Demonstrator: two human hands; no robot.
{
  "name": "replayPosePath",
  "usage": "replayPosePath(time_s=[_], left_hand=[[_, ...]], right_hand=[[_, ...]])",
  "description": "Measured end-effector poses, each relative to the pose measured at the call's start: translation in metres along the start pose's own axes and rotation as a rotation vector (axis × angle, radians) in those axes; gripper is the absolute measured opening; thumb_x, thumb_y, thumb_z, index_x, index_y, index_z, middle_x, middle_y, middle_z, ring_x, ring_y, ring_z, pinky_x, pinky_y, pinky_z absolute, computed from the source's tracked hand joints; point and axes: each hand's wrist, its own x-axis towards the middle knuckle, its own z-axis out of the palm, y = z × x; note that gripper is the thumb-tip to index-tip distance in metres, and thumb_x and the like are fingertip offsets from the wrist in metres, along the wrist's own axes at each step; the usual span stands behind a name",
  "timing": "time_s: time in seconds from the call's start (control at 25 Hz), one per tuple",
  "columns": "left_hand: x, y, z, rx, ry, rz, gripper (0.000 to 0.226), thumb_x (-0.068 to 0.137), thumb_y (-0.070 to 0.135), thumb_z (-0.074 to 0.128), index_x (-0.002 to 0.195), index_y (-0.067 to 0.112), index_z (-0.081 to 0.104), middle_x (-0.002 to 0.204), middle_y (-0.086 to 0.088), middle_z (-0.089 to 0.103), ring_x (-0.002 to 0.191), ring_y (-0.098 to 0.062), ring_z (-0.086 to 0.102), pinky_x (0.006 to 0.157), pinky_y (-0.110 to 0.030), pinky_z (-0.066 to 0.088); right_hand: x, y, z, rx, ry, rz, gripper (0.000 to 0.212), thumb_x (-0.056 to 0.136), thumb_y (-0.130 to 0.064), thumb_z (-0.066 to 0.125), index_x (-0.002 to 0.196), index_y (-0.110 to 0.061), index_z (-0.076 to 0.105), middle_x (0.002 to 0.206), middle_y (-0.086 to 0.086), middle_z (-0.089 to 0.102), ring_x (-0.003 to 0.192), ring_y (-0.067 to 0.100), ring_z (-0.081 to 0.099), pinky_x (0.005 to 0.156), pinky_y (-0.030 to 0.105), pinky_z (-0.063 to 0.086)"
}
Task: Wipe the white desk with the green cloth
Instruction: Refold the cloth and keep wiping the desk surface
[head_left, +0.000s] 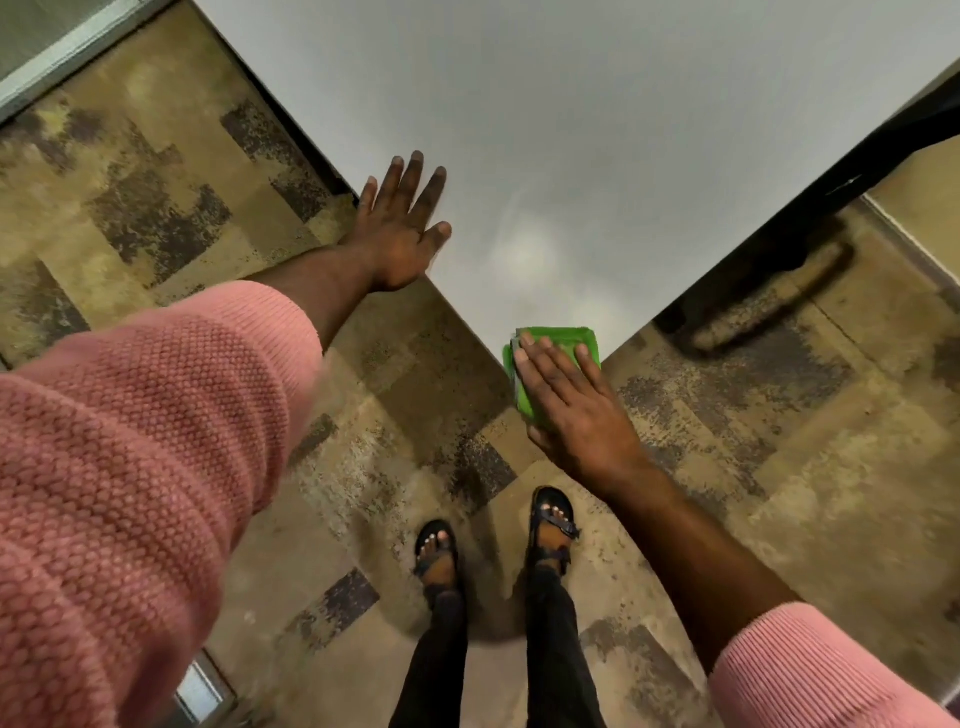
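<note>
- Head view, hidden parts: your right hand (571, 410) covers most of the green cloth (561, 340), so only its far edge and left side show. The white table (597, 130) runs out of frame at the top, and its near corner lies under the cloth.
- Head view, the cloth: it is folded flat on the table's near corner, pointing toward your feet. You cannot tell its long axis under the hand.
- Head view, right hand: palm down on the cloth, fingers (545, 358) straight and close together, pressing rather than gripping; forearm bare, pink sleeve (810, 675) pushed up.
- Head view, left hand (402, 228): flat on the table's left edge, well apart from the cloth, fingers spread wide, holding nothing, arm stretched out straight.
- Head view, below: your sandalled feet (550, 525) stand on patchy carpet (156, 218).
</note>
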Motion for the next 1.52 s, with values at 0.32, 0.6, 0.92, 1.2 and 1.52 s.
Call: replayPosePath(time_s=[0.32, 0.6, 0.92, 1.2, 1.52], left_hand=[[0.000, -0.002, 0.001, 0.006, 0.012, 0.012, 0.068, 0.110, 0.049, 0.017, 0.163, 0.024, -0.017, 0.170, -0.008, -0.027, 0.157, -0.027, -0.025, 0.127, -0.050, -0.014], [0.005, -0.008, 0.007, -0.007, 0.028, 0.030, 0.068, 0.109, 0.051, 0.017, 0.163, 0.026, -0.015, 0.171, -0.007, -0.025, 0.157, -0.026, -0.025, 0.127, -0.050, -0.014], [0.007, -0.011, 0.009, -0.016, 0.033, 0.035, 0.068, 0.108, 0.053, 0.016, 0.163, 0.027, -0.017, 0.170, -0.006, -0.027, 0.157, -0.025, -0.027, 0.127, -0.050, -0.015], [0.008, -0.012, 0.011, -0.026, 0.052, 0.035, 0.068, 0.108, 0.053, 0.016, 0.162, 0.028, -0.017, 0.170, -0.005, -0.028, 0.156, -0.023, -0.027, 0.127, -0.049, -0.016], [0.006, -0.004, 0.003, -0.005, 0.003, -0.006, 0.069, 0.109, 0.052, 0.018, 0.163, 0.026, -0.016, 0.170, -0.006, -0.028, 0.157, -0.025, -0.026, 0.127, -0.051, -0.013]], right_hand=[[0.013, 0.015, -0.003, 0.552, 0.315, 0.581, 0.066, 0.111, -0.038, 0.036, 0.166, -0.021, 0.007, 0.174, -0.005, -0.002, 0.161, 0.016, -0.005, 0.130, 0.040, -0.007], [0.026, -0.080, 0.001, 1.137, 0.471, 1.204, 0.083, 0.105, -0.045, 0.052, 0.163, -0.041, -0.008, 0.174, -0.007, -0.007, 0.160, 0.023, 0.010, 0.127, 0.040, 0.023], [0.040, -0.103, -0.002, 1.059, 0.604, 1.223, 0.071, 0.111, -0.027, 0.042, 0.165, -0.029, -0.004, 0.174, -0.003, -0.005, 0.160, 0.018, 0.005, 0.128, 0.043, 0.025], [0.070, 0.000, -0.013, 0.237, 0.179, 0.863, 0.069, 0.100, -0.021, 0.035, 0.164, -0.006, 0.013, 0.174, 0.015, 0.003, 0.161, 0.030, -0.002, 0.129, 0.055, -0.002], [0.148, -0.055, -0.024, 0.266, -0.093, 0.371, 0.069, 0.105, -0.033, 0.036, 0.165, -0.008, 0.011, 0.174, 0.014, 0.002, 0.161, 0.027, -0.003, 0.129, 0.049, -0.007]])
